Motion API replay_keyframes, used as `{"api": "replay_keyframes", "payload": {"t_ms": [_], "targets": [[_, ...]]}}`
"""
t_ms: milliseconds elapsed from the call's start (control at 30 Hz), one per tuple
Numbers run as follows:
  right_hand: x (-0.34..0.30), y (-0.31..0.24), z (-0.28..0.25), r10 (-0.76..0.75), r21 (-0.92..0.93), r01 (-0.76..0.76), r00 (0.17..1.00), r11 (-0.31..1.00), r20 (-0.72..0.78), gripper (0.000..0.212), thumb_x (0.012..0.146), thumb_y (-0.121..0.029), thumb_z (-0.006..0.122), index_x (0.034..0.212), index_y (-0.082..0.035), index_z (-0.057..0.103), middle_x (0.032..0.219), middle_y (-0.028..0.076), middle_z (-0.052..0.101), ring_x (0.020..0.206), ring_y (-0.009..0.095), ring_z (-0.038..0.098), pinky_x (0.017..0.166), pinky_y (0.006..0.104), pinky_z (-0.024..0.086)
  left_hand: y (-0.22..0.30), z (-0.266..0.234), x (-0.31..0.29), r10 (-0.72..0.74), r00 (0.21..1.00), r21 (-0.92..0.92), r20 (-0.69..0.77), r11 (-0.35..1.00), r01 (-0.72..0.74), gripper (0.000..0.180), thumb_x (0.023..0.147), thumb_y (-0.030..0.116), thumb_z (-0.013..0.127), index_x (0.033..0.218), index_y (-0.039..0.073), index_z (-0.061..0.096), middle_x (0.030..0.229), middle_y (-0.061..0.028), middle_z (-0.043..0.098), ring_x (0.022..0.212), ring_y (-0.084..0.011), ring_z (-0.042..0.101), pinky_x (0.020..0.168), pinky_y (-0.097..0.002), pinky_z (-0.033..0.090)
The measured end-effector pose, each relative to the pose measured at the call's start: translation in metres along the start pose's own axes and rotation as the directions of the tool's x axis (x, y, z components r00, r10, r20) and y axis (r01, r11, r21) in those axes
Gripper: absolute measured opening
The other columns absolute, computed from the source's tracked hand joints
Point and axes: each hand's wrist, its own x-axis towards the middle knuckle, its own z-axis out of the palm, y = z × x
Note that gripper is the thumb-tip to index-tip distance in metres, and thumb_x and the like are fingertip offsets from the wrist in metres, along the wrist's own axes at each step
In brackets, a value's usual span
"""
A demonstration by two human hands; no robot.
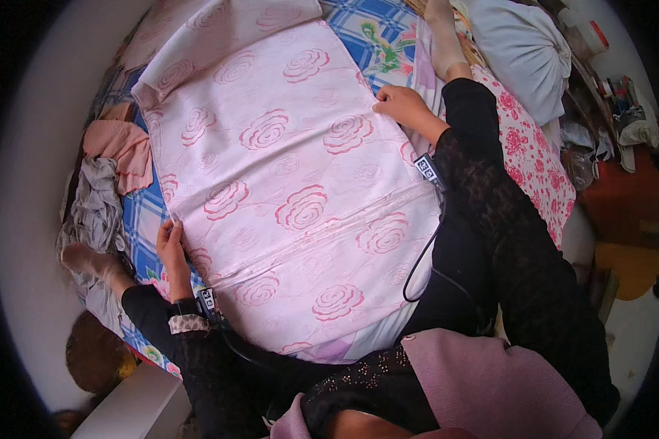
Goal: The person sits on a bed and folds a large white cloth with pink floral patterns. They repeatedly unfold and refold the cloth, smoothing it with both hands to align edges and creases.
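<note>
A pale pink cloth point(285, 164) with darker rose outlines lies spread before me, reaching from my lap toward the far edge of the bed. Creases run across it, and its far end is folded or bunched. At its left edge, my left hand point(172, 252) is closed with its fingertips on the border. My right hand point(410, 110) pinches the right edge farther up, thumb and forefinger together. Each wrist carries a small black device, and a cable hangs from the right one. Both legs stretch out on either side of the cloth.
Under the cloth is a blue checked bedsheet point(348, 22). Crumpled grey fabric point(99, 208) and a peach cloth point(128, 150) lie at the left. To the right are a white pillow point(523, 55) and a red-flowered fabric point(523, 135). Cluttered shelving point(589, 95) stands beyond.
</note>
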Motion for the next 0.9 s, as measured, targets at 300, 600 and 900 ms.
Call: {"api": "replay_keyframes", "payload": {"t_ms": [300,600,900], "targets": [[0.016,0.006,0.009,0.082,0.252,-0.074,0.996,0.965,-0.020,0.028,0.077,-0.031,0.064,0.085,-0.004,0.065,0.078,0.011,0.064,0.075,0.023,0.061,0.068,0.0328,0.046,0.004,0.001,-0.002,-0.048,0.998,-0.004,-0.042,0.999,0.048,0.012,0.087,0.013,0.063,0.096,0.005,0.063,0.082,0.0064,0.058,0.069,-0.0023,0.048,0.060,-0.0161,0.036],[0.012,-0.012,0.013,0.063,0.043,-0.059,0.992,0.997,-0.111,0.028,0.079,-0.033,0.059,0.083,-0.005,0.063,0.082,0.016,0.064,0.081,0.034,0.061,0.070,0.0410,0.046,-0.011,-0.007,0.008,0.001,1.000,-0.043,-0.009,0.999,-0.002,0.009,0.088,0.013,0.061,0.093,0.006,0.061,0.084,0.0049,0.057,0.077,-0.0046,0.051,0.069,-0.0174,0.039],[0.025,0.012,0.020,0.012,-0.051,-0.021,0.984,0.998,-0.180,0.026,0.082,-0.028,0.052,0.084,-0.004,0.062,0.085,0.018,0.063,0.085,0.037,0.059,0.073,0.0427,0.046,-0.007,0.002,0.010,0.016,0.993,0.011,-0.114,1.000,-0.015,0.009,0.088,0.015,0.061,0.085,0.006,0.062,0.069,0.0076,0.050,0.060,-0.0032,0.041,0.053,-0.0189,0.032]]}}
